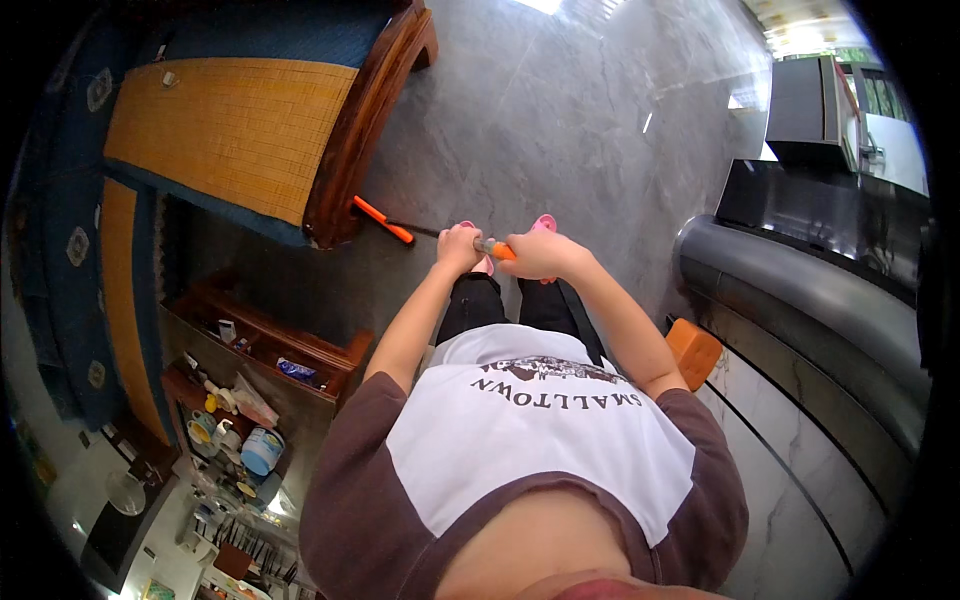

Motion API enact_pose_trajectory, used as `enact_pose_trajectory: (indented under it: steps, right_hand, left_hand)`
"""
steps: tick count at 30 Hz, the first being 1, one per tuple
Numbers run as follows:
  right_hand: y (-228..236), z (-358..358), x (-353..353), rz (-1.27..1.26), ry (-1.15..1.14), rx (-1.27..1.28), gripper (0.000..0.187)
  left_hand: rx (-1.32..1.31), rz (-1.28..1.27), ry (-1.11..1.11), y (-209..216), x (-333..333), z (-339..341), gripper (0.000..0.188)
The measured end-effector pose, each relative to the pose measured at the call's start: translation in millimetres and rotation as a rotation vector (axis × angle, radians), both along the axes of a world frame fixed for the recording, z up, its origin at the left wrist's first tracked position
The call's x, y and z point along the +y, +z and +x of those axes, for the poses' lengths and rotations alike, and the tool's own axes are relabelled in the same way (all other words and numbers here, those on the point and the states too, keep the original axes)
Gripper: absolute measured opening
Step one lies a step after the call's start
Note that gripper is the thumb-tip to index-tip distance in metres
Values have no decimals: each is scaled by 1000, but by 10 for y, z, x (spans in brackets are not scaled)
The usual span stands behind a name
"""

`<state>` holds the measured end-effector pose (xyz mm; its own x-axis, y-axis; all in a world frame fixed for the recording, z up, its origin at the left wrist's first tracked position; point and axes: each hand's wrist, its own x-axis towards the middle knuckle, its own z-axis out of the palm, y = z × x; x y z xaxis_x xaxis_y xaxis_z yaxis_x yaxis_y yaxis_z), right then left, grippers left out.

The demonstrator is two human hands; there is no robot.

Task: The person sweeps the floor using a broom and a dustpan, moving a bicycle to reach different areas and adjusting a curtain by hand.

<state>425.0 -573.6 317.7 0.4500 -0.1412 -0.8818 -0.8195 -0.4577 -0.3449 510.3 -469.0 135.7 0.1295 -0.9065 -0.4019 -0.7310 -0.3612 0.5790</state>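
My left hand (459, 247) and my right hand (540, 255) are both closed around the pole of a long-handled floor tool (484, 246). The left hand is farther down the pole, and the right hand is at its orange grip end. Past my left hand the dark pole runs left to a narrow orange head (383, 219) low over the floor, beside the wooden bench leg. I cannot tell whether it is a broom, mop or squeegee. My feet in pink slippers (545, 222) show just beyond my hands.
On the left stands a wooden bench (350, 140) with a woven mat and blue cushions. Nearer is a low wooden table (270, 340) crowded with bottles and a blue-and-white tub (262, 450). Grey tiled floor (560, 110) stretches ahead. To the right are a black cabinet (810, 290) and an orange stool (694, 353).
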Motion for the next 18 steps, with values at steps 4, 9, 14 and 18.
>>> enact_pose_trajectory:
  steps: [4,9,14,18]
  right_hand:
    - [120,-91,-192,-274,184,-66,26]
    - [245,-562,-608,-440,101,100,20]
    - [399,-1097,-915,-534,-48,144,19]
    - [762,-1438,-1377,-401,-183,59,29]
  left_hand:
    - [65,46,12,14,-386,-180,11]
    - [155,40,-32,120,-1117,-728,22]
    - [283,-9,-186,272,-1679,-1199,18]
    - [248,-76,-121,612,-1911,-1476,16]
